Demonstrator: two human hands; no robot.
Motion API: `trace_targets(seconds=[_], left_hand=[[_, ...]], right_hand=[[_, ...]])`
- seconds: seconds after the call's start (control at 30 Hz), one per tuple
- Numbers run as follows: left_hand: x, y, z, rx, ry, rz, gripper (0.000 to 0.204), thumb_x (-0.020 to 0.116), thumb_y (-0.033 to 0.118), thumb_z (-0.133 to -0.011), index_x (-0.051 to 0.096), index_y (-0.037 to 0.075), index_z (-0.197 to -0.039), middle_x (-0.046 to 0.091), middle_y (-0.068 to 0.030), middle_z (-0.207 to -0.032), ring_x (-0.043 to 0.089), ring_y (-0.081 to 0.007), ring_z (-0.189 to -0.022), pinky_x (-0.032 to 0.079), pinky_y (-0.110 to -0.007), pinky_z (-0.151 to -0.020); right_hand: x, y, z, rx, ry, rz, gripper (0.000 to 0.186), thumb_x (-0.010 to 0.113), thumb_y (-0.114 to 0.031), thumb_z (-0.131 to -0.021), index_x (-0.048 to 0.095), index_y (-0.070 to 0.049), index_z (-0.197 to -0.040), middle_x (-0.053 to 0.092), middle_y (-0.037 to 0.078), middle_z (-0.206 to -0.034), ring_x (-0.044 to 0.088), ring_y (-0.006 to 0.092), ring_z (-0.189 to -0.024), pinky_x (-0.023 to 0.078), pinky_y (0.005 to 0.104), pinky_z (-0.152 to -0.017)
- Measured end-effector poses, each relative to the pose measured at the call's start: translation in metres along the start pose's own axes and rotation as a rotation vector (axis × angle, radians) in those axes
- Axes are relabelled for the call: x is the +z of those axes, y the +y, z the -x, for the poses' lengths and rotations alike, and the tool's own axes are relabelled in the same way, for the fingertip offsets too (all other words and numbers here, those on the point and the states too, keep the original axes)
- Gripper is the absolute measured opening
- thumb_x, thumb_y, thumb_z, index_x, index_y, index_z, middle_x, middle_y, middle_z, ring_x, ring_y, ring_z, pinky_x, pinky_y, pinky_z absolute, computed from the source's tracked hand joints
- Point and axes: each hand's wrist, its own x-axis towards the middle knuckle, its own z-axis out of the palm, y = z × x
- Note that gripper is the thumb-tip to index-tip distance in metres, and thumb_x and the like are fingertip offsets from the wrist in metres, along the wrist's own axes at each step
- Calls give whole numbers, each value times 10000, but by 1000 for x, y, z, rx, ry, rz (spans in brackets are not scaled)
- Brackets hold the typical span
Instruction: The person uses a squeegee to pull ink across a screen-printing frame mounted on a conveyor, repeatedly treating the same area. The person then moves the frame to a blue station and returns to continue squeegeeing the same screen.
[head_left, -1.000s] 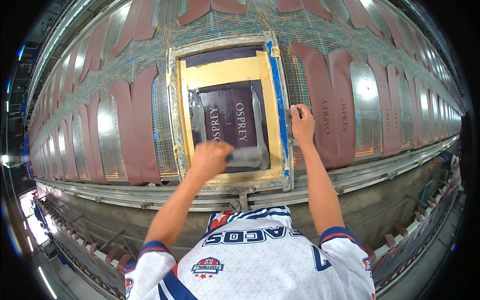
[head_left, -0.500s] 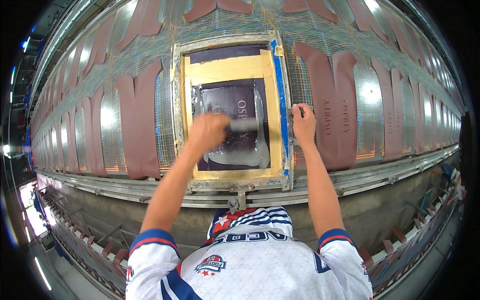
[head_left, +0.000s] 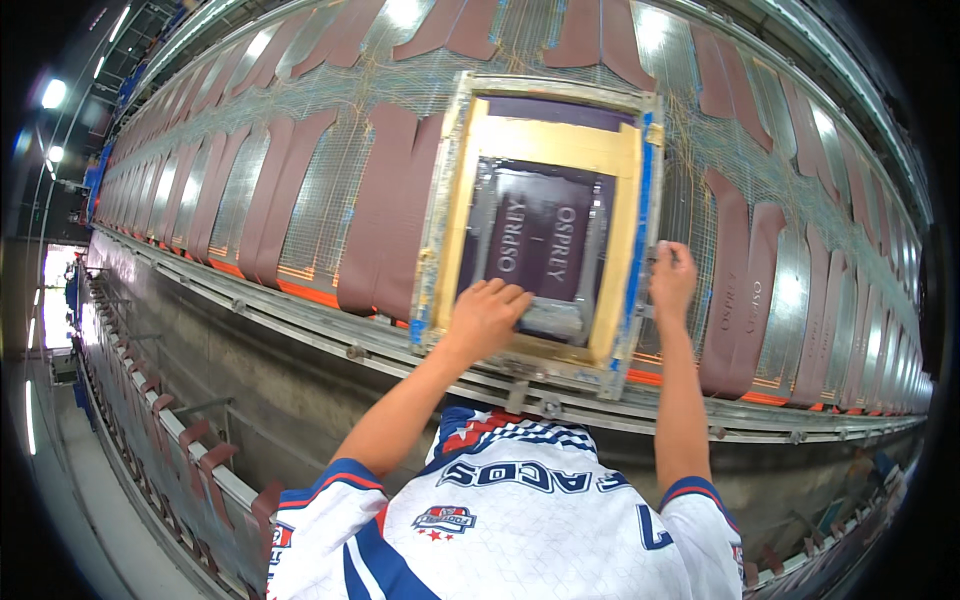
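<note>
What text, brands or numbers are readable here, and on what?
Wording not copied; locations only:
Printing screen: two pale words, legible.
Brown panel right of it: two words, one faint, one pale.
White shirt: navy letters, a numeral.
Shirt badge: small lettering.
Farther panels: too small.

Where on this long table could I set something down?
Shiny strip right of the nearest lettered brown piece; gridded strip between the two brown pieces left of the frame. Crowded: the frame, with the left hand over it and the right hand beside it.
</note>
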Motion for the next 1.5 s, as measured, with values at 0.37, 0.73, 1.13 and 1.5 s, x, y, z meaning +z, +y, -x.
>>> trace_targets(seconds=[0.37, 0.73, 1.13, 1.5], left_hand=[[-82, -176, 131, 46, -146, -89, 394, 728, 70, -677, 677, 112, -1065, 676, -23, -1045, 639, -250, -869, 500, -387, -772], [-50, -255, 65, 164, -38, -72, 282, 627, 65, -780, 675, 113, -1053, 691, -43, -1039, 652, -254, -874, 512, -393, -739], [-81, -337, -115, 26, -253, -79, 343, 833, 281, -727, 768, 95, -1008, 733, -105, -873, 699, -328, -830, 549, -435, -740], [-73, -246, 65, 87, -370, 128, 293, 763, 82, -664, 747, 113, -955, 730, -62, -929, 710, -287, -851, 565, -424, -744]], right_hand=[[211, -103, 112, 16, -30, -103, 253, 620, -301, -997, 666, -52, -999, 664, 134, -767, 659, 264, -705, 495, 396, -690], [215, -110, 108, 156, -141, 143, 294, 601, -341, -1008, 674, -60, -1050, 638, 75, -733, 600, 177, -618, 464, 373, -631], [231, -102, 111, 135, -49, 83, 260, 591, -295, -1001, 653, -49, -1056, 680, 160, -804, 653, 291, -681, 495, 420, -674], [227, -104, 114, 80, 26, 99, 251, 581, -287, -1008, 642, -44, -998, 641, 144, -729, 627, 281, -644, 476, 422, -642]])
